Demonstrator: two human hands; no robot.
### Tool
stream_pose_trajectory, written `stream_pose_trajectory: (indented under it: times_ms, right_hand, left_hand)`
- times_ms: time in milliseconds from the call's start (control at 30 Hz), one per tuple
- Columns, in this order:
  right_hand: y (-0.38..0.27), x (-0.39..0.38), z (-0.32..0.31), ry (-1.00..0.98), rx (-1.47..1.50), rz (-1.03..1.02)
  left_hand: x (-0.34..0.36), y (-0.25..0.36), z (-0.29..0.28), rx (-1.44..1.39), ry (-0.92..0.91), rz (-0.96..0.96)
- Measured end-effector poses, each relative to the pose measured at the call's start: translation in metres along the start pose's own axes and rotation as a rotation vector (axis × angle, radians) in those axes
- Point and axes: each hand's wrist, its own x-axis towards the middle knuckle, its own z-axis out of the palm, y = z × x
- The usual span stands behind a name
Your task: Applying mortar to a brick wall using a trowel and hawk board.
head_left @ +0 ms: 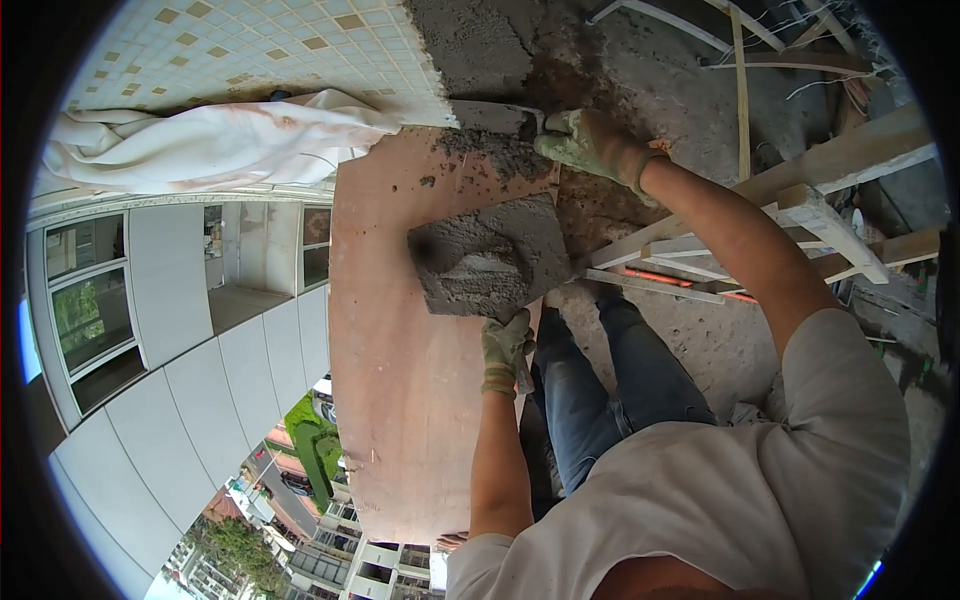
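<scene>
My left hand (506, 350), in a dirty pale-green work glove, is closed on the near side of a plasterer's hawk (538, 228). A mound of wet grey mortar (485, 272) lies on its flat square plate. Farther off and to the right, my gloved right hand (600, 150) grips a trowel (495, 118). The trowel's blade is at the far end of a reddish-brown board (390, 400), by the foot of a wall. Loose mortar crumbs (500, 155) lie just below the blade. Its handle is mostly hidden in my fist.
A white cloth (220, 145) is bunched along a tiled wall (300, 45) at far left. Beyond the board's left edge is a drop to a street (300, 495). Wooden beams (830, 160) cross at right, with scrap strips behind. My legs (640, 360) stand right of the board.
</scene>
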Motion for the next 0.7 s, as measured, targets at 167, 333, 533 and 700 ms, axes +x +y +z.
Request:
stream_pose_trajectory:
  times_ms: [167, 333, 533, 700]
  right_hand:
    - [-0.019, -0.029, -0.024, 0.111, 0.103, -0.351]
    - [0.029, -0.022, -0.04, -0.089, -0.72, -0.112]
    - [0.017, 0.039, -0.031, -0.181, -1.561, -0.178]
    - [-0.019, 0.041, -0.073, -0.14, -1.718, -0.322]
  left_hand:
    - [0.002, -0.009, 0.0, 0.006, 0.014, -0.009]
    - [0.001, -0.012, 0.009, -0.004, 0.02, -0.003]
    - [-0.002, -0.01, 0.021, -0.009, -0.017, 0.001]
    - [-0.011, -0.017, 0.029, -0.047, 0.025, -0.006]
